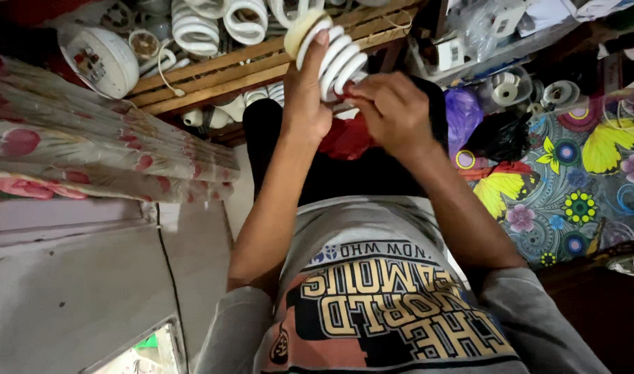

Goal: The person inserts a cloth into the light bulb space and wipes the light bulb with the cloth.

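Note:
My left hand (306, 93) is raised in front of me and grips a white spiral lamp bulb (334, 59), with its cream-coloured end (300, 29) pointing up and away. My right hand (393, 111) is closed at the bulb's nearer end, its fingertips pinching the last coil. Something red (346, 138), cloth or plastic, lies on my black-trousered lap just under both hands. My grey printed shirt fills the bottom of the view.
A slatted wooden rack (220, 73) behind the hands carries several more spiral bulbs (196, 31). A round white lamp housing (99, 59) sits at upper left above a flowered cloth (88, 149). To the right are a purple bag (462, 114), a black bag (500, 135), lamp bases (505, 90) and a butterfly-patterned cloth (580, 180).

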